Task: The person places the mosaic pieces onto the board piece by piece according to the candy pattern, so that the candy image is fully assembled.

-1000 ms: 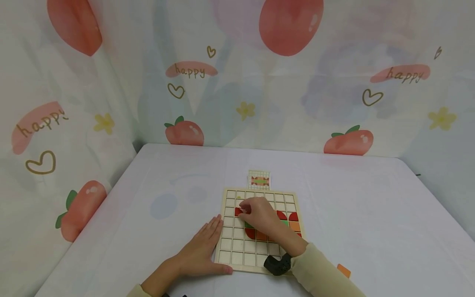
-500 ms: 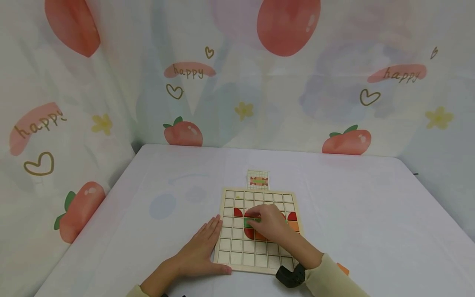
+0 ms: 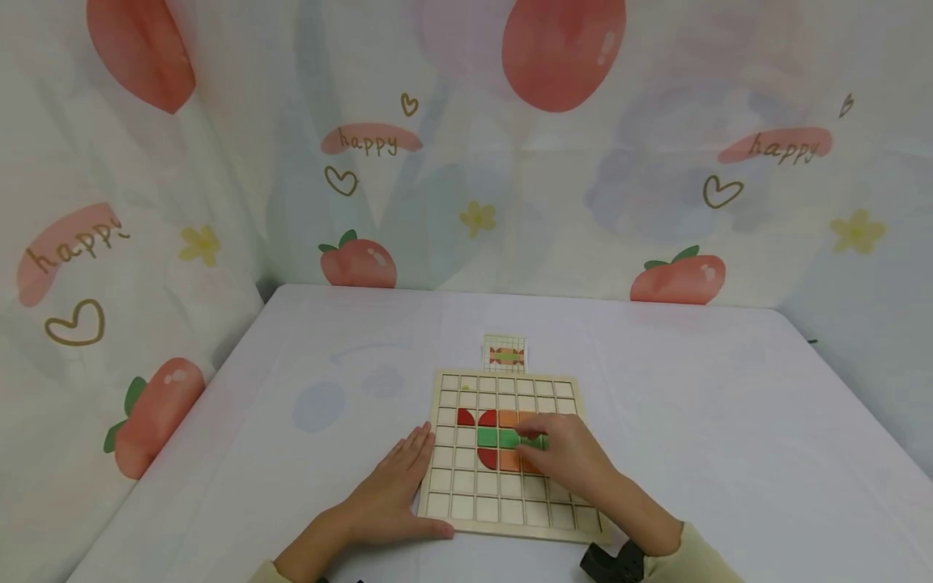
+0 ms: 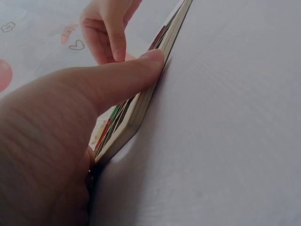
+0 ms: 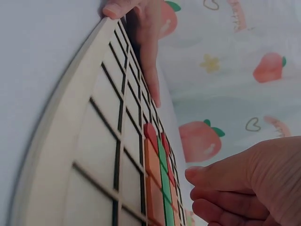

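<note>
A square wooden grid board lies on the table with coloured tiles in its middle rows. A red rounded tile sits left of another red tile; green tiles run below, with orange tiles beside them. My left hand rests at the board's near left corner, fingers straight along the left side, thumb on the front edge. Over the board's right half hovers my right hand, hiding the tiles there. In the right wrist view its thumb and fingers bend loosely, and nothing shows between them.
Behind the board's far edge lies a small pattern card with a candy-like design on a grid. A black device is on the right wrist, near the board's front right corner. Printed cloth walls stand behind the table.
My right hand has moved right across the board, away from the leftmost red tile, uncovering red, green and orange tiles. The loose orange tile at the right is now hidden. My left hand stays put.
</note>
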Motion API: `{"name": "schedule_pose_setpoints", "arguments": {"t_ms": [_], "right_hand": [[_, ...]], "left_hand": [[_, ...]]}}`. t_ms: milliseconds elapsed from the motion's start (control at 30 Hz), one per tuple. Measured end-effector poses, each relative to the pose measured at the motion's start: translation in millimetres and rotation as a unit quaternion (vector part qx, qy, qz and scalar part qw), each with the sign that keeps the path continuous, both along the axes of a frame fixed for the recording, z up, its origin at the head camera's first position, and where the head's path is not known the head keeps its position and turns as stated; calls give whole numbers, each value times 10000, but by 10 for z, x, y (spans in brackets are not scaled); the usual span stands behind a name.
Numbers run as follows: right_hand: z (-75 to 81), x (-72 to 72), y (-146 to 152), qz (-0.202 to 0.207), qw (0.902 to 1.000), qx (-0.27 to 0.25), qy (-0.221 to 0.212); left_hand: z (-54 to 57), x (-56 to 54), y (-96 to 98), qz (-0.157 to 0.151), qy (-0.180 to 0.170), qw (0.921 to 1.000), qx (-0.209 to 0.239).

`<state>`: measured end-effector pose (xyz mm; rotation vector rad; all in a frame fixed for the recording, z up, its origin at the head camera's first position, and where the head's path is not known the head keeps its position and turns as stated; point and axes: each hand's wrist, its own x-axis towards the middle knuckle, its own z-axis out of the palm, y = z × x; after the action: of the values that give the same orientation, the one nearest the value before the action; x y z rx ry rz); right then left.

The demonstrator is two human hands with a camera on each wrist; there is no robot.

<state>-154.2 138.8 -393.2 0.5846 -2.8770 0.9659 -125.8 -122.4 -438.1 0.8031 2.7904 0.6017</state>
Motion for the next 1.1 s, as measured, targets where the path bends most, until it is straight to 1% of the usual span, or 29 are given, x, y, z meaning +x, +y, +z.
{"name": "schedule_pose_setpoints", "arguments": {"t_ms": [133, 367, 533, 700, 833, 1033, 1100], "right_hand": [[1, 47, 124, -62, 9999, 86, 23], [3, 155, 354, -7, 9999, -118, 94], [37, 250, 487, -228, 9997, -85, 47], [61, 331, 604, -430, 9990, -61, -125], [62, 385, 694, -522, 9985, 0, -187], [46, 444, 815, -789, 9960, 228, -357], [36, 458, 849, -806, 9957, 254, -393]], "left_hand": [[9, -2, 6, 11, -17, 10000, -15], [-3, -14, -2, 1, 38, 10000, -84], [-15, -13, -4, -18, 74, 10000, -48], [-17, -12, 1, 6, -3, 10000, -42], [-11, -4, 6, 32, -47, 10000, -49], [6, 4, 10, 12, -43, 10000, -22], [9, 6, 10, 10, -39, 10000, -11]]}}
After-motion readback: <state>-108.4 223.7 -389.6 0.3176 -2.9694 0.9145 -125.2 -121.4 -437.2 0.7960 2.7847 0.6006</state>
